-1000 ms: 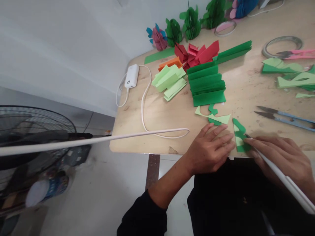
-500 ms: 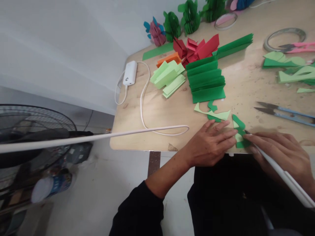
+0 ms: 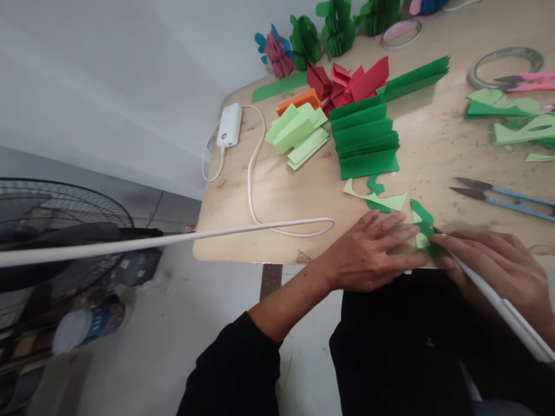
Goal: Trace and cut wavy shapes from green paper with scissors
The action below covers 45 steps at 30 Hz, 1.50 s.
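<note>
Table: pale wood, littered with folded paper. Fan on the floor to the left, near the table corner. White cable looped over the table top and off toward the fan side. Dark green stack at mid-table, pleated, well apart from both hands. Left hand open and flat, fingers spread, pressing down at the near edge, fingertips on the cutout. Right hand closed around a pen, tip touching the cutout. Hands close together; contact between them not determinable. Snips lying on the table beyond the right hand, blades pointing left. Cutout: small, dark green over light green, at the very edge of the table, between the two hands. Scraps just beyond the left fingertips. Risks, as judged: cutout sliding off the edge if the left hand eases; thin paper creasing or shifting if the pen drags; cable loop near the left wrist liable to snag; scraps liable to scatter if the fan runs.
</note>
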Each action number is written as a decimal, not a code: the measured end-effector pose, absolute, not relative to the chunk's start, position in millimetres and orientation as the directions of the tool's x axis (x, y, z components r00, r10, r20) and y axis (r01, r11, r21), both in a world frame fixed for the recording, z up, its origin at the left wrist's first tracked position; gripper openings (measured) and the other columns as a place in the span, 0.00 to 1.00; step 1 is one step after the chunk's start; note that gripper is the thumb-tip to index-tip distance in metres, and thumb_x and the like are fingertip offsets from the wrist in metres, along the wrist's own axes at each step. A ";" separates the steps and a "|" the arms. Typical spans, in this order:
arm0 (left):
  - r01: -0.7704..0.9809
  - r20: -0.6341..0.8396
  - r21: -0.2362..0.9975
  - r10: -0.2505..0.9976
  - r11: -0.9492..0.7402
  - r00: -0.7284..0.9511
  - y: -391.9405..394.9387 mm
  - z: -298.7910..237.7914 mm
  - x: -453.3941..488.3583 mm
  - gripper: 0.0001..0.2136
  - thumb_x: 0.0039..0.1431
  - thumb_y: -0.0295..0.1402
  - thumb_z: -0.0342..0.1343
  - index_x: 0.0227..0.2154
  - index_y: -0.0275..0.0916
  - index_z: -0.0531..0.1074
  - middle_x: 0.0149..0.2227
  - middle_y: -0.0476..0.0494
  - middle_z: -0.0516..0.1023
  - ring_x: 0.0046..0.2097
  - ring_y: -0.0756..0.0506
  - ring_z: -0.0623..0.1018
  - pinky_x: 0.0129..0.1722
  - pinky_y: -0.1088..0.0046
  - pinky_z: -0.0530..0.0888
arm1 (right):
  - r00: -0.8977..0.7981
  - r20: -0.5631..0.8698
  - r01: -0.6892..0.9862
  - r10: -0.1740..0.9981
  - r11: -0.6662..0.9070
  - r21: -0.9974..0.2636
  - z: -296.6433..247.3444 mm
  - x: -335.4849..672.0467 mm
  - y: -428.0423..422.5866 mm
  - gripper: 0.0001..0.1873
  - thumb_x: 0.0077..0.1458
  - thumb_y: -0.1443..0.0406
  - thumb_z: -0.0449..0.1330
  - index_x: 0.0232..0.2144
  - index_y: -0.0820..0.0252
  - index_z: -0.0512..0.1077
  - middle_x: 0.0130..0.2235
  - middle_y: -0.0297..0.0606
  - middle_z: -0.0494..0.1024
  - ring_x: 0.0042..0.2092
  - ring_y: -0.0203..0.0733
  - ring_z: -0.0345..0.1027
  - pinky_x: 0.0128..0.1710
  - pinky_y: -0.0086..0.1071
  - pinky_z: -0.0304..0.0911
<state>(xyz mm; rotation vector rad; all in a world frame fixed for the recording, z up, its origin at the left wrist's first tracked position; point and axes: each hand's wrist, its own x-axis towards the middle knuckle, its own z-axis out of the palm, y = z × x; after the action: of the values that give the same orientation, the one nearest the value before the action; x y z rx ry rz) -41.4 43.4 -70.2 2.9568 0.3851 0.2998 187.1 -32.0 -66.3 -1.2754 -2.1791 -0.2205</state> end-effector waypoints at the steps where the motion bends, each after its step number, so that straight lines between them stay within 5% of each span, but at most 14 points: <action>1: 0.229 0.175 0.164 0.257 -0.960 0.951 44.0 -70.6 -41.9 0.18 0.68 0.39 0.47 0.59 0.52 0.69 0.64 0.43 0.65 0.68 0.37 0.58 0.66 0.51 0.52 | -0.362 0.573 0.836 0.735 0.528 -0.149 -66.2 187.2 -32.0 0.16 0.53 0.75 0.61 0.45 0.62 0.73 0.31 0.45 0.83 0.33 0.47 0.76 0.31 0.37 0.61; 15: 0.227 0.092 0.206 0.249 -0.952 0.964 46.6 -69.0 -42.5 0.20 0.65 0.41 0.49 0.60 0.54 0.67 0.67 0.45 0.61 0.70 0.38 0.55 0.67 0.50 0.49 | -0.359 0.566 0.830 0.742 0.531 -0.171 -66.2 187.7 -32.8 0.17 0.54 0.75 0.60 0.47 0.60 0.72 0.32 0.46 0.83 0.34 0.49 0.76 0.31 0.38 0.62; 24: 0.227 0.103 0.226 0.255 -0.947 0.961 47.1 -67.3 -43.4 0.20 0.65 0.39 0.50 0.59 0.54 0.68 0.67 0.45 0.61 0.69 0.39 0.56 0.67 0.52 0.49 | -0.145 0.508 0.838 0.849 0.379 -0.393 -65.2 191.3 -41.4 0.20 0.56 0.73 0.59 0.50 0.52 0.72 0.39 0.38 0.81 0.39 0.46 0.75 0.41 0.38 0.66; 29: 0.217 0.124 0.225 0.249 -0.950 0.961 47.3 -68.5 -44.2 0.20 0.65 0.39 0.50 0.59 0.52 0.68 0.67 0.43 0.61 0.69 0.38 0.57 0.67 0.51 0.49 | -0.295 0.520 0.811 0.802 0.498 -0.307 -64.3 191.5 -38.4 0.23 0.55 0.74 0.59 0.52 0.55 0.70 0.35 0.40 0.81 0.36 0.47 0.75 0.38 0.40 0.65; 45: 0.193 0.098 0.159 0.210 -0.968 0.973 50.4 -62.4 -45.3 0.20 0.67 0.41 0.48 0.60 0.50 0.68 0.67 0.42 0.60 0.69 0.36 0.56 0.66 0.48 0.51 | -0.372 0.609 0.796 0.700 0.578 -0.178 -70.4 189.7 -35.9 0.19 0.50 0.77 0.62 0.46 0.65 0.73 0.32 0.49 0.82 0.32 0.49 0.77 0.33 0.39 0.66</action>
<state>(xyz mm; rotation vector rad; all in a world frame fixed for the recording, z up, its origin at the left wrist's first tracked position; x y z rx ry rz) -45.3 50.4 -62.4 2.9719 0.3049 0.1713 189.7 -35.9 -70.4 -1.1868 -2.1590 -0.1908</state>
